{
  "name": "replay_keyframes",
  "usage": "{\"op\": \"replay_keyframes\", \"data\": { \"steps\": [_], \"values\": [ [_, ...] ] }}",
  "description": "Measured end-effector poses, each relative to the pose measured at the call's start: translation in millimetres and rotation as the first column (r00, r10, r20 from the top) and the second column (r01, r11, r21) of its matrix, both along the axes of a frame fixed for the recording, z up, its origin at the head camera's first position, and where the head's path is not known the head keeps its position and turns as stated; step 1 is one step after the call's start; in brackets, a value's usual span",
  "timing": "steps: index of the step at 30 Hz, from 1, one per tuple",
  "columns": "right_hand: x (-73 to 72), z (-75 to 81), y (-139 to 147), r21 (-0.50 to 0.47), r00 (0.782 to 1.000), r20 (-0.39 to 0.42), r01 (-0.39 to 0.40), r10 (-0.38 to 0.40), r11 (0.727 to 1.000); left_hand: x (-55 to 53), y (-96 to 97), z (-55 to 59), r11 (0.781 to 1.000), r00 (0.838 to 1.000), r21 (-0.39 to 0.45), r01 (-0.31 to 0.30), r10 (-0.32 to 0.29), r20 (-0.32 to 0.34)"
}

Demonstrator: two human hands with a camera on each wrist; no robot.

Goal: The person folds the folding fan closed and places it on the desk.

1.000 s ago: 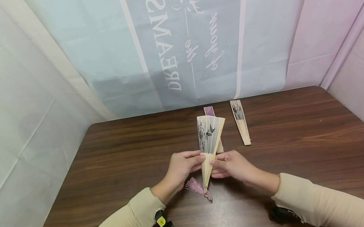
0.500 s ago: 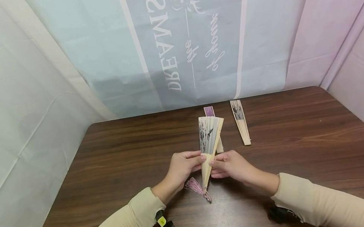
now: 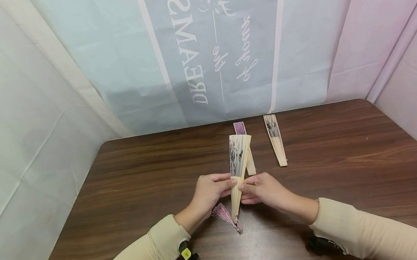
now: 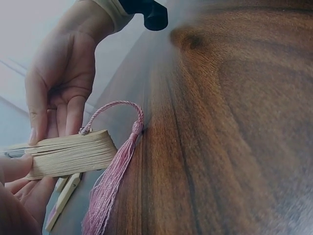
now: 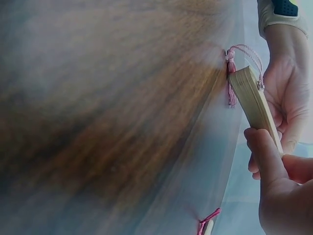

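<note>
A folding fan with wooden ribs and grey printed leaf is partly folded between both hands, held above the table. My left hand pinches its left side, thumb in front. On the opposite side my right hand pinches the ribs between thumb and fingers. A pink tassel hangs by a twisted cord from the fan's narrow end. In the right wrist view the stacked ribs lie close together at that end.
Behind the held fan lies a folded fan with a purple leaf, partly hidden. Another folded fan with a grey printed leaf rests to its right. A printed cloth hangs behind the brown wooden table.
The held fan has narrowed: its right edge has swung left toward the left edge. Both hands stay nearly in place, and the fans on the table have not moved.
</note>
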State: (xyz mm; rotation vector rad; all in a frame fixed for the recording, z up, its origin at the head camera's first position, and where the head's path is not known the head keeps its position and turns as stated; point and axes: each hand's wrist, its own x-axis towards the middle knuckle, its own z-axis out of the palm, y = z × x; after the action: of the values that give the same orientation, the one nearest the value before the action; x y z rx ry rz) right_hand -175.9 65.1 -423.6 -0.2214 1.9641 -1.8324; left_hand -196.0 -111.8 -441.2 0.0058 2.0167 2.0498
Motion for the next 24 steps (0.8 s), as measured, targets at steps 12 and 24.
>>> {"op": "replay_keyframes", "data": {
  "steps": [12,24],
  "values": [
    [-4.7,-4.8,-2.1,0.043,0.999,-0.033,0.011,-0.010,0.999,0.5,-0.4,-1.0,1.000,1.000,-0.001,-0.018,0.018,-0.017],
    [-29.6,-3.0,-16.7,0.242,0.981,-0.194,0.049,-0.001,0.969,-15.7,-10.4,-3.8,0.992,0.990,-0.010,-0.127,0.126,-0.069]
  ]
}}
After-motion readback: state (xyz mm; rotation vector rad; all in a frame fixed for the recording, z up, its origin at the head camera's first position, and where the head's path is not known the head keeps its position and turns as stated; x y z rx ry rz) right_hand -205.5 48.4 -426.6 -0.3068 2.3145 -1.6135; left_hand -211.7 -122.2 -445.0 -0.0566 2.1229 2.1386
